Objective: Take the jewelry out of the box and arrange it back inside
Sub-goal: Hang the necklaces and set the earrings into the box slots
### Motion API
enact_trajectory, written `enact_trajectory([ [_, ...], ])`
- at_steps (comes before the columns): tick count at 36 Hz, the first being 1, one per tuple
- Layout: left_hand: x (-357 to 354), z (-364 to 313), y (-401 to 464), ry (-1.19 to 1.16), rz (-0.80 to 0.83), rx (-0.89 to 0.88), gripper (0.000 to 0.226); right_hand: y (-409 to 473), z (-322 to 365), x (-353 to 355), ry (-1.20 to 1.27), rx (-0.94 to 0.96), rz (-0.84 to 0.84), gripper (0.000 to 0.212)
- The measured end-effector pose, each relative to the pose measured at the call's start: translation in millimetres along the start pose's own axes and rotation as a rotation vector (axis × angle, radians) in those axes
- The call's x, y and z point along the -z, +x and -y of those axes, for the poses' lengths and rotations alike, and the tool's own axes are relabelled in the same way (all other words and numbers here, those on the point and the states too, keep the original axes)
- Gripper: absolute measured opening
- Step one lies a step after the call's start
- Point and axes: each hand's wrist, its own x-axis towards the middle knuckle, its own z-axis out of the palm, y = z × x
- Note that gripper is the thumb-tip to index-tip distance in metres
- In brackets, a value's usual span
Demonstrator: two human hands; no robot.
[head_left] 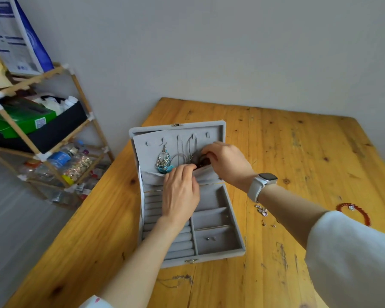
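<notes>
Grey velvet jewelry box (218,221): open on your wooden table (298,152), lid upright. Lid pocket (149,175): your left hand (180,194) pinches its edge; your right hand (227,162) grips dark beads (204,161) there. Chandelier earring (163,160): hanging in the lid. Red bracelet (362,215): on the table, right, well apart.

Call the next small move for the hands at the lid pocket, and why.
Probably lift the dark beads out with the right hand: its fingers pinch them at the pocket mouth, which the left hand holds open.
</notes>
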Motion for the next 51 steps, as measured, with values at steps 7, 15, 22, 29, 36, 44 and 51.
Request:
enact_trajectory([
  [7,2.9,-3.4,4.3,0.116,0.08,-0.073,0.041,-1.3,0.6,2.9,0.154,-0.045,-0.293,0.017],
  [15,-0.3,-5.2,7.3,0.239,0.132,-0.073,0.038,11.5,7.6,4.8,0.152,-0.02,-0.422,0.012],
  [22,0.4,-1.4,-0.8,0.202,0.119,-0.116,0.041,20.2,7.2,-5.5,-0.053,0.003,-0.572,0.004],
  [29,3.0,2.2,-4.7,0.175,0.128,-0.147,0.04,26.2,2.2,-12.0,-0.187,0.0,-0.674,0.005],
  [36,3.1,2.6,-6.2,0.147,0.13,-0.148,0.039,22.1,-4.1,-16.1,-0.23,-0.009,-0.648,0.008],
  [44,2.4,1.2,-7.2,0.137,0.154,-0.12,0.044,13.7,6.8,-23.3,-0.112,-0.129,-0.555,0.019],
  [51,3.6,0.5,-8.2,0.129,0.177,-0.11,0.045,6.3,17.4,-28.9,-0.081,-0.191,-0.547,0.027],
])
